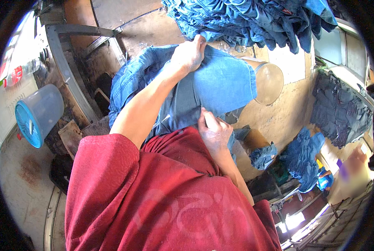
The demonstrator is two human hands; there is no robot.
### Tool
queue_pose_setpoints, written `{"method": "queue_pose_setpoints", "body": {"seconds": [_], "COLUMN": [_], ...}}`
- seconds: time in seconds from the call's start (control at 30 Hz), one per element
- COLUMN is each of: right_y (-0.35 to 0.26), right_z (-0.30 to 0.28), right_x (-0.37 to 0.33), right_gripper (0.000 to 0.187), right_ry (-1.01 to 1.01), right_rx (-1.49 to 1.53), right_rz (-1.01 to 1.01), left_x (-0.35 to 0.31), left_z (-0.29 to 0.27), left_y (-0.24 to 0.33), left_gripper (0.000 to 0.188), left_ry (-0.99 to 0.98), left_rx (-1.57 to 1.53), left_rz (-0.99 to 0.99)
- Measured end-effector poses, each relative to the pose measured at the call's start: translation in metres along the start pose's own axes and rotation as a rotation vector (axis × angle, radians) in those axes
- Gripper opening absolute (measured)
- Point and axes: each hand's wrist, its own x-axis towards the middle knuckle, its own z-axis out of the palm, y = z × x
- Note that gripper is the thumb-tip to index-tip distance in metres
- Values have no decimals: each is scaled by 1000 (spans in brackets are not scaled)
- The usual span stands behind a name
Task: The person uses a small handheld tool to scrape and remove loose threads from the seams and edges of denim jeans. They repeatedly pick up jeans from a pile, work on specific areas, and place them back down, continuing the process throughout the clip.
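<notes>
A pair of blue jeans (225, 75) is stretched out in front of me, with one leg spread toward the right and the rest bunched at the left. A darker patch of denim (180, 100) lies between my arms. At the jeans' far edge, my left hand (190, 56) is closed on the cloth, its fingers folded around it. My right hand (215, 131) is nearer to me and pinches the near edge of the same leg between thumb and fingers. Just past the leg's end shows the round, tan end of a cylinder (269, 83).
A large heap of blue jeans (254, 21) covers the far side of the worn wooden table (295, 102). Dark folded garments (341, 111) are stacked at the right, near more denim (302, 157). A clear tub with a blue lid (30, 123) and a metal frame (67, 77) stand at the left.
</notes>
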Motion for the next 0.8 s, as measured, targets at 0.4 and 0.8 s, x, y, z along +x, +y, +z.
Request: {"method": "queue_pose_setpoints", "body": {"seconds": [0.4,0.8], "right_y": [9,9], "right_z": [10,4], "right_x": [16,21], "right_gripper": [21,11], "right_ry": [39,69], "right_rx": [-9,112], "right_rz": [-114,-89], "left_x": [1,-1], "left_z": [2,-7], "left_y": [-2,5], "left_gripper": [29,32], "left_ry": [8,-20], "left_rx": [-17,-20], "left_rz": [11,-9]}}
